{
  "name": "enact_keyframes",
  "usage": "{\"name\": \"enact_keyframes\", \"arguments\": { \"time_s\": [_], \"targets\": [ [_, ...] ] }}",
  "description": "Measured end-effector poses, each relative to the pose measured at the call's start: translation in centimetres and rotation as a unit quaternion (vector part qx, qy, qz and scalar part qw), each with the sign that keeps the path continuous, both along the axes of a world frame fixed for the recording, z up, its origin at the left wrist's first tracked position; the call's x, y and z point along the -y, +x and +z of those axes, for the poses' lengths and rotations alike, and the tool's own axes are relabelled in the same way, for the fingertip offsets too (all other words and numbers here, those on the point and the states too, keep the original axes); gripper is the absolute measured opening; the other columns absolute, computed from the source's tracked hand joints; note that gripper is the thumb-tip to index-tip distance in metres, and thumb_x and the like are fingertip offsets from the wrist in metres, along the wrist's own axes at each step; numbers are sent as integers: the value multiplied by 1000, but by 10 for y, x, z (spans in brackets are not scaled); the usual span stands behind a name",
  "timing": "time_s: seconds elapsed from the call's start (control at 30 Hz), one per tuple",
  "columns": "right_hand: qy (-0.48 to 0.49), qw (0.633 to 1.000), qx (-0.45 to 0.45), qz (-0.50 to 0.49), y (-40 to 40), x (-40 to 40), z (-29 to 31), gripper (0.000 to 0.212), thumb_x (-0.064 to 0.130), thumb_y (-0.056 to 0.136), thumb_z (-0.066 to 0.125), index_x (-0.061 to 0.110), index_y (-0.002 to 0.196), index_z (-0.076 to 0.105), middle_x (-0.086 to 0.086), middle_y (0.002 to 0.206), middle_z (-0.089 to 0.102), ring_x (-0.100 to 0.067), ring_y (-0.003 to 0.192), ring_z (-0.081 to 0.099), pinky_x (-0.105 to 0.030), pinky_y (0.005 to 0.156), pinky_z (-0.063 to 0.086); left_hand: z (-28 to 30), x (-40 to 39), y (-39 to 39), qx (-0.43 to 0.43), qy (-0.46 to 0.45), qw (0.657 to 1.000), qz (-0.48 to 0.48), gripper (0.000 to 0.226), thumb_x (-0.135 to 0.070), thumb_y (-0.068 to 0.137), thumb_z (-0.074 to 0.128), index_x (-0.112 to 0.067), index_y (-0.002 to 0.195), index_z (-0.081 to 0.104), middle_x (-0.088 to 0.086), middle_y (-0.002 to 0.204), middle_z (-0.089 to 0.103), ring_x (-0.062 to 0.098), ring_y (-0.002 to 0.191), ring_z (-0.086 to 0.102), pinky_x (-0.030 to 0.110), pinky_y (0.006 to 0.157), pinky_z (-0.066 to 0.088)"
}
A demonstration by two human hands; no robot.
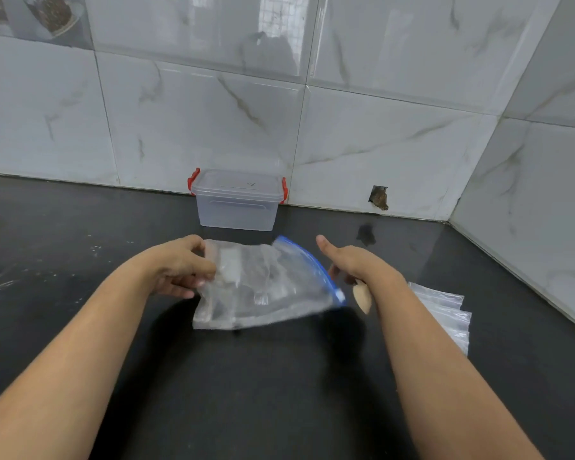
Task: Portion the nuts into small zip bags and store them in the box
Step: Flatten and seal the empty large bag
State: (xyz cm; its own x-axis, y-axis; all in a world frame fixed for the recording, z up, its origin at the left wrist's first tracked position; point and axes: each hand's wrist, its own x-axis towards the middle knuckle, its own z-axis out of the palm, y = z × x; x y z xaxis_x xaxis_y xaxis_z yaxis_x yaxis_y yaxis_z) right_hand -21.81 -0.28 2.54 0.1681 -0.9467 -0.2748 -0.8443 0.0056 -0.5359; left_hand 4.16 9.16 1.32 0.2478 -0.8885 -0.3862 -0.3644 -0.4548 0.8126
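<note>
Holding: the left hand (180, 267) grips the left end of a large clear zip bag (263, 287), fingers curled round the plastic, lifting it just above the dark surface (80, 227).
Right hand: the right hand (356, 263) sits just beside the bag's blue zip edge (316, 260), thumb stretched up; its lower fingers look curled round a pale, rounded object (362, 297), possibly a small scoop, though blur leaves that unsure.
Bag axis: the large bag's long axis runs left to right between the two hands, with the zip mouth at the right end, turned toward the right hand.
Key relation: the mouth is nearest the right hand, so by my judgement that hand is the one placed to open or reach into the bag while the left steadies it.
Nuts: pale lumps show faintly through the plastic near the left hand; I cannot tell how many remain.
Small zip bags: a stack of small zip bags (445, 313) lies flat on the surface, right of the right forearm and partly hidden by it.
Box: the clear box (236, 204) with red latches stands against the tiled wall (379, 134), lid on, straight beyond the large bag.
Obstruction: nothing lies between bag and box; the closed lid will need undoing before storing.
Progress: judged early, since the small bags look unfilled.
</note>
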Motion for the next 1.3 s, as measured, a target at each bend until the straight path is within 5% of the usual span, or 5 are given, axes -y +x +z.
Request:
{"name": "enact_keyframes", "arguments": {
  "time_s": [0.27,0.4,0.57,1.03,1.3],
  "targets": [
    [44,997,13,68,13,6,-6,55,64,87,47,11,85,64,-1,72,55,-11,61,48,-24,55,35,-1,-9,-3,-9,27,996,-88,93,-16,78,76,-50,142,17,11,104,69,18,67,68,29,52,52],
    [19,996,19,89,16,7,-9,47,50,90,55,5,92,68,-3,84,60,-16,75,56,-27,71,44,-1,-1,-5,-4,-9,995,-96,55,-44,83,65,-34,132,43,1,119,61,23,102,62,44,85,52],
    [-22,995,71,64,17,6,-10,43,39,94,54,11,62,52,-3,68,52,-15,63,48,-29,71,40,-18,20,-15,50,-142,989,-10,10,-21,89,64,-15,85,56,5,86,59,15,67,53,27,57,42],
    [-145,988,-49,-30,7,2,-9,51,50,88,55,13,57,38,0,56,41,-16,49,41,-27,47,31,-31,16,-9,-40,-176,982,50,27,-26,92,59,-13,116,54,8,103,62,23,87,64,34,65,54],
    [-360,923,-87,108,65,-67,14,41,45,90,48,19,123,49,-7,105,65,-31,96,60,-34,66,40,-22,20,-16,-48,-180,981,50,26,-22,91,62,-16,115,55,10,105,64,20,77,64,28,54,49]
  ]
}}
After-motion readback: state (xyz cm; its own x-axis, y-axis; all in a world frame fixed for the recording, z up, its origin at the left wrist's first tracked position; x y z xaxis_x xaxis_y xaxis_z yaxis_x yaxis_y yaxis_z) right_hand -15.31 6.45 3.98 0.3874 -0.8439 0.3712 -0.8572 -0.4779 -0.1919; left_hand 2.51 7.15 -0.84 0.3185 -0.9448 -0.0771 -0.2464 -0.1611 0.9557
